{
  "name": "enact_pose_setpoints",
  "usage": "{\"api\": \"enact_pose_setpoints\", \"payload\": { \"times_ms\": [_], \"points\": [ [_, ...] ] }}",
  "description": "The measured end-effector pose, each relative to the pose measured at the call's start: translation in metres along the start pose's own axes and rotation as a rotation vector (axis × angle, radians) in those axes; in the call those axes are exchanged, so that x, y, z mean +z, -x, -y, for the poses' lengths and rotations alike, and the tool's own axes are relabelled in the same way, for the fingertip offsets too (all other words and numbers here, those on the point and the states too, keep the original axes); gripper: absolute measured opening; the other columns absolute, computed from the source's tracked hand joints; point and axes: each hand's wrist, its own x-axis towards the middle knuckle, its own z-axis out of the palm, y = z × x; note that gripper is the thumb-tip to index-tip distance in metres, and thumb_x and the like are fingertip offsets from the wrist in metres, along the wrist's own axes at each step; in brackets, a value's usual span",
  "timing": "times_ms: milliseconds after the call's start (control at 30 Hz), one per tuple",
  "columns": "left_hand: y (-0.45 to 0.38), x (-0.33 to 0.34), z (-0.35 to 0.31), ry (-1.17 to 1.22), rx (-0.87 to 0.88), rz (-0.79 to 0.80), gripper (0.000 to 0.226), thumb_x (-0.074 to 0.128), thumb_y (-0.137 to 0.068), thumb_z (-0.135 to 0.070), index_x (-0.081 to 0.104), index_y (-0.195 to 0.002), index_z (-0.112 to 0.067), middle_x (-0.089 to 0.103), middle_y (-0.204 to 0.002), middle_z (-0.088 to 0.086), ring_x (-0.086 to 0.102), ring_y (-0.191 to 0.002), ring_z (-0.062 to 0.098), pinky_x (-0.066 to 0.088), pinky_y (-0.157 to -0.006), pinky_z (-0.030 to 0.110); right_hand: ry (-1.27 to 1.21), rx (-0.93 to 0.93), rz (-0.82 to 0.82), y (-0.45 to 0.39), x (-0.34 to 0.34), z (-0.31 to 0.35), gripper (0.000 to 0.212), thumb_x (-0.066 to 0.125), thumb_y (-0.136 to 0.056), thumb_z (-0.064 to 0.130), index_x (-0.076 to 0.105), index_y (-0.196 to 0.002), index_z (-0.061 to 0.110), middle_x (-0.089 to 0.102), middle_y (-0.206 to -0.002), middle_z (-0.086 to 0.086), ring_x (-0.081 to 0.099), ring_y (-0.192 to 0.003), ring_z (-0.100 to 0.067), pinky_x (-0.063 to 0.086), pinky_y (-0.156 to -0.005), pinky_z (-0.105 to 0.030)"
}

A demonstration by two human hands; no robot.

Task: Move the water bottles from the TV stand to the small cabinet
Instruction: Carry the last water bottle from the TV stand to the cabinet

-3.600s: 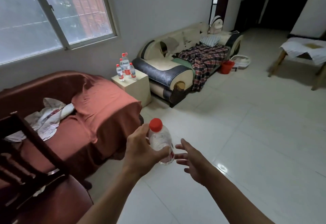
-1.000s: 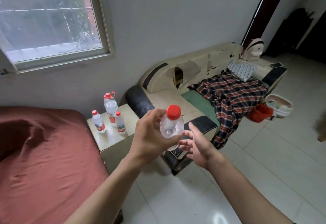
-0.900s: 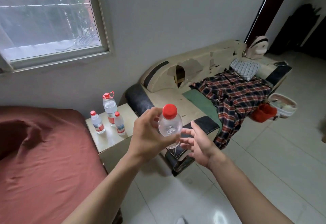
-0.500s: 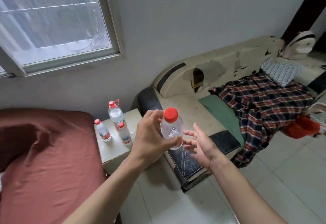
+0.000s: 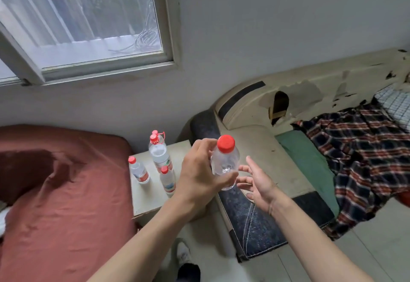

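Bottle (image 5: 225,166), small, clear and red-capped, is gripped upright in the left hand (image 5: 199,175), fingers and thumb curled round its body, out in the air past the right-hand edge of the small cabinet (image 5: 150,195). The right hand (image 5: 257,181) hovers just beside it, fingers spread and relaxed, holding nothing.

On the cabinet top three bottles already stand bunched together: a tall handled bottle (image 5: 158,153) at the back, a small one (image 5: 138,170) toward the left, another small one (image 5: 167,179) nearest the front. The bare part of the top lies mostly in front of them and along the right side.

The likeliest slip, I judge, is the left wrist or the carried bottle clipping that front bottle on the way down; light, narrow bottles would topple and may roll off onto the floor or the red-covered bed (image 5: 62,204) to the cabinet's left. Setting it too near the cabinet's edge would also leave it tippy.
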Motion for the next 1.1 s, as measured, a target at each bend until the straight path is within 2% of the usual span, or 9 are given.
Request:
{"api": "enact_pose_setpoints", "payload": {
  "times_ms": [167,267,333,500,567,700,767,867,1100],
  "points": [
    [-0.047,0.004,0.047,0.063,-0.011,-0.004,0.061,0.085,-0.063,-0.042,0.059,-0.114,-0.021,0.059,-0.104,-0.007,0.059,-0.091,0.009,0.053,-0.077,0.031,0.019,0.026,-0.075,-0.049,0.025,0.036,0.053,0.033,-0.096,0.062,0.06,-0.111,0.02,0.058,-0.084,-0.008,0.045,-0.094,-0.024,0.034,-0.074,-0.034],
    [-0.07,0.0,0.071,0.092,-0.023,0.003,0.057,0.083,-0.064,-0.04,0.059,-0.112,-0.02,0.059,-0.103,-0.006,0.06,-0.09,0.011,0.052,-0.078,0.032,0.043,0.043,-0.09,-0.077,0.043,0.049,0.049,0.032,-0.097,0.061,0.06,-0.101,0.021,0.06,-0.084,-0.008,0.048,-0.099,-0.027,0.029,-0.086,-0.039],
    [-0.083,-0.004,0.088,0.097,-0.043,0.002,0.055,0.079,-0.064,-0.042,0.059,-0.111,-0.021,0.059,-0.102,-0.006,0.06,-0.09,0.011,0.052,-0.077,0.034,0.043,0.079,-0.081,-0.095,0.052,0.053,0.05,0.031,-0.096,0.064,0.061,-0.096,0.024,0.062,-0.081,-0.005,0.048,-0.099,-0.025,0.028,-0.089,-0.042],
    [-0.109,-0.011,0.123,0.104,-0.097,-0.015,0.062,0.074,-0.064,-0.061,0.059,-0.109,-0.02,0.059,-0.101,-0.006,0.058,-0.09,0.01,0.051,-0.076,0.032,0.07,0.107,-0.078,-0.137,0.078,0.068,0.048,0.031,-0.097,0.061,0.06,-0.093,0.023,0.065,-0.061,0.006,0.049,-0.088,-0.022,0.028,-0.101,-0.044],
    [-0.119,-0.008,0.137,0.08,-0.139,-0.033,0.061,0.074,-0.064,-0.062,0.058,-0.105,-0.019,0.059,-0.098,-0.006,0.057,-0.087,0.011,0.05,-0.074,0.033,0.099,0.116,-0.05,-0.16,0.083,0.07,0.051,0.032,-0.096,0.064,0.062,-0.103,0.023,0.067,-0.07,0.005,0.052,-0.092,-0.022,0.024,-0.108,-0.048],
    [-0.136,0.002,0.16,0.042,-0.233,-0.075,0.055,0.076,-0.063,-0.053,0.057,-0.102,-0.019,0.059,-0.095,-0.006,0.058,-0.083,0.012,0.05,-0.072,0.032,0.141,0.168,0.028,-0.205,0.091,0.072,0.066,0.029,-0.092,0.071,0.059,-0.126,0.023,0.072,-0.097,-0.001,0.054,-0.113,-0.028,0.022,-0.11,-0.051],
    [-0.143,0.011,0.171,0.009,-0.257,-0.075,0.052,0.078,-0.063,-0.044,0.057,-0.102,-0.018,0.059,-0.095,-0.005,0.057,-0.083,0.011,0.049,-0.073,0.029,0.157,0.201,0.074,-0.22,0.094,0.073,0.068,0.027,-0.091,0.072,0.059,-0.128,0.025,0.073,-0.109,-0.003,0.051,-0.123,-0.029,0.018,-0.115,-0.055],
    [-0.154,0.03,0.19,-0.047,-0.315,-0.089,0.052,0.084,-0.06,-0.028,0.057,-0.103,-0.017,0.059,-0.094,-0.005,0.055,-0.083,0.011,0.048,-0.074,0.026,0.192,0.249,0.111,-0.243,0.096,0.076,0.066,0.025,-0.092,0.072,0.06,-0.128,0.029,0.069,-0.123,-0.003,0.049,-0.129,-0.027,0.014,-0.117,-0.057],
    [-0.173,0.08,0.239,-0.09,-0.485,-0.154,0.051,0.085,-0.056,-0.025,0.058,-0.099,-0.017,0.058,-0.092,-0.006,0.055,-0.079,0.009,0.047,-0.071,0.024,0.244,0.266,0.11,-0.3,0.077,0.089,0.06,0.024,-0.1,0.06,0.058,-0.132,0.022,0.058,-0.135,-0.006,0.046,-0.13,-0.029,0.018,-0.115,-0.052]
  ]
}}
